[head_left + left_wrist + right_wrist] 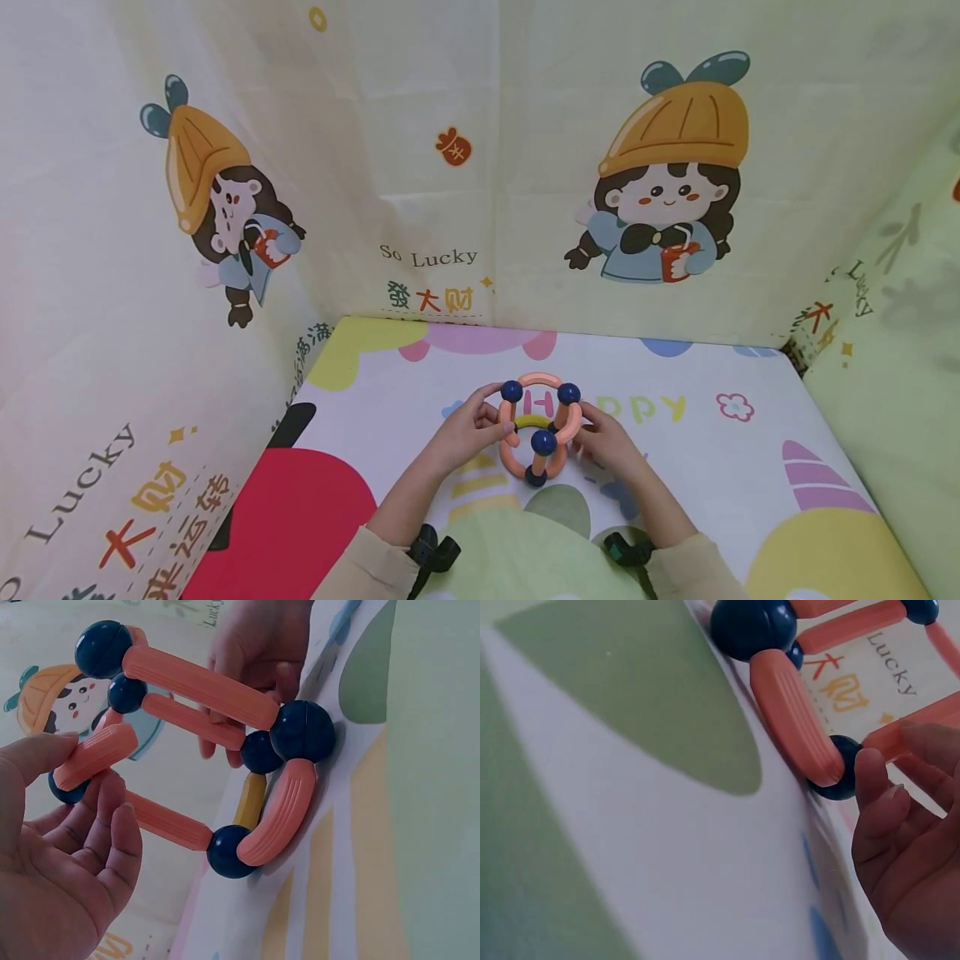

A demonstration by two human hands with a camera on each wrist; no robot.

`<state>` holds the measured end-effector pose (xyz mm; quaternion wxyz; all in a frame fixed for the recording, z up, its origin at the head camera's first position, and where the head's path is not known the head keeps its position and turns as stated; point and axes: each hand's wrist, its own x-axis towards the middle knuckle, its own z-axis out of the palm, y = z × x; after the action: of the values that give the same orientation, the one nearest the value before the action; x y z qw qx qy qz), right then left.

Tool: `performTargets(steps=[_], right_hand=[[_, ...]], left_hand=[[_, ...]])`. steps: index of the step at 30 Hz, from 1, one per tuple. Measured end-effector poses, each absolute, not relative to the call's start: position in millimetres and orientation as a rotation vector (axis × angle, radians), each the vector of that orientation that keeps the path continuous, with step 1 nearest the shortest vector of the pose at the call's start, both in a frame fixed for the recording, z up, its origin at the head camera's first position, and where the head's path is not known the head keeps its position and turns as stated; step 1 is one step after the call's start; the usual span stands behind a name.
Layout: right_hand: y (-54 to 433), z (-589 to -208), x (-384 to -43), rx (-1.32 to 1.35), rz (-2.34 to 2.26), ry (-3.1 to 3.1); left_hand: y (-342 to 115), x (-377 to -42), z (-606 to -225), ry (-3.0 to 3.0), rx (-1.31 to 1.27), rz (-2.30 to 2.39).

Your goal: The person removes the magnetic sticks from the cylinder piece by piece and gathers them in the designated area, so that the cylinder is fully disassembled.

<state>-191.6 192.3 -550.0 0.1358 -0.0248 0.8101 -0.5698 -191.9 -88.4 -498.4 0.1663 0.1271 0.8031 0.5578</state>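
Observation:
A frame of a ball-and-stick building toy (pixel 543 442), with pink rods and dark blue balls, stands on the printed mat before me. Its base ring includes one yellow rod (pixel 251 801). At its left side my left hand (pixel 467 431) pinches a curved pink rod (pixel 97 755) between thumb and fingers. One end of that rod meets a top ball; its near end is apart from the front top ball. From the right, my right hand (pixel 609 443) holds an upright pink rod (pixel 887 740) close to a bottom ball (pixel 845 766). Some right fingertips are hidden behind the rod.
Printed cloth walls (pixel 525 167) with cartoon figures enclose the back and both sides. The mat (pixel 720 375) carries coloured shapes and letters. A black object (pixel 292 425) lies at the left edge. Black wrist straps (pixel 433 550) sit at both cuffs.

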Motion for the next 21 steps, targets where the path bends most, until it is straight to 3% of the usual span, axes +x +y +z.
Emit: performTargets(steps=[21], right_hand=[[186, -569, -195, -0.073, -1.706, 2.363]], left_hand=[[-80, -198, -488, 2.361, 0.224, 1.550]])
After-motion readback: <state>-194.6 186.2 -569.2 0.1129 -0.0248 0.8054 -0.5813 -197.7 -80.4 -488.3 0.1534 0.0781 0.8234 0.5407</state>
